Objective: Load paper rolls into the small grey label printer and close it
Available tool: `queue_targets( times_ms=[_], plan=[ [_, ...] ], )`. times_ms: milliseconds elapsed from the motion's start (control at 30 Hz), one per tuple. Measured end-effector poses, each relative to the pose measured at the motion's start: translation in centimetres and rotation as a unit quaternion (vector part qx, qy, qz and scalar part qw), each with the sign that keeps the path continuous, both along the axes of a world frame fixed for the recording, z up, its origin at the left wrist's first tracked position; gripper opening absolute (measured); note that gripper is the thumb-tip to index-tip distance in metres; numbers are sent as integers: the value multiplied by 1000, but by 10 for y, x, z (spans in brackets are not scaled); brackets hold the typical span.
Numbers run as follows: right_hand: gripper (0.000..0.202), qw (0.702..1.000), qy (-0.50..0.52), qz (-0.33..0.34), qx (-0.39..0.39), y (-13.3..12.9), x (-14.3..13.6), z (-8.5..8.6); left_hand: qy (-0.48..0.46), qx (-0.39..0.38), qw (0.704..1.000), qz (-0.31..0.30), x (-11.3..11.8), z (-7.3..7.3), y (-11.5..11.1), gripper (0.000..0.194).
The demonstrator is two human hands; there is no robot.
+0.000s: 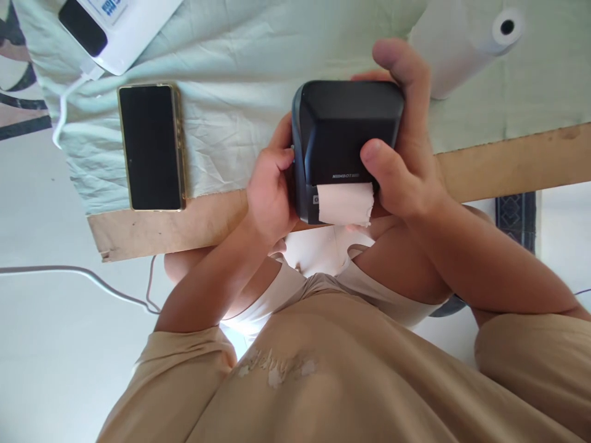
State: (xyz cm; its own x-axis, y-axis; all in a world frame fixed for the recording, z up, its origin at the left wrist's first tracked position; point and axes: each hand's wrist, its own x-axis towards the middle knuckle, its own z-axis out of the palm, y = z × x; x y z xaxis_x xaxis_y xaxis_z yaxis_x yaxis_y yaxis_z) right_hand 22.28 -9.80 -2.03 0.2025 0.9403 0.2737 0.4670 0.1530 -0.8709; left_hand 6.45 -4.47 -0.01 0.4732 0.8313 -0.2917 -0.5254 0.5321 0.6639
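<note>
A black label printer [344,132] is held over the front edge of the table, with a strip of white paper [345,203] sticking out of its slot. My left hand [270,187] grips the printer's left side. My right hand [406,154] wraps its right side, fingers over the top and thumb resting on the front just above the paper. Both forearms come up from my lap.
A black phone [150,147] lies on the pale green cloth [231,74] left of the printer. A white paper roll [466,43] lies at the back right. A white device [115,24] with a cable sits at the back left. The wooden table edge [152,231] runs along the front.
</note>
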Motion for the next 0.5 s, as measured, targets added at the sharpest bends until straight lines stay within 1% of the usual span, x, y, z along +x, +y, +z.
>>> queue_targets(
  times_ms=[67, 100, 167, 233, 300, 333, 433, 500],
  plan=[
    [65, 996, -46, 31, 74, -1, 5, -2, 11, 14, 1000, -4, -1, -4, 0, 15],
    [62, 992, -66, 50, 96, -1, 7, -3, 23, 22, 999, -2, -2, -6, -1, 14],
    [61, 985, -83, 89, 121, -2, 11, -5, 47, 38, 998, 21, -1, -7, -3, 12],
    [64, 983, -82, 107, 122, -2, 14, -7, 69, 32, 996, 39, 2, -6, -4, 22],
    [69, 986, -80, 102, 108, -2, 17, -8, 87, 18, 995, 54, 7, -2, -3, 33],
    [73, 987, -79, 97, 104, -2, 18, -7, 97, 10, 994, 58, 9, 0, -3, 34],
    [82, 988, -85, 80, 100, -5, 23, -1, 106, -8, 992, 70, 13, 6, -1, 31],
    [81, 990, -94, 34, 102, -8, 25, 10, 86, -19, 994, 66, 13, 8, -1, 28]
  ],
)
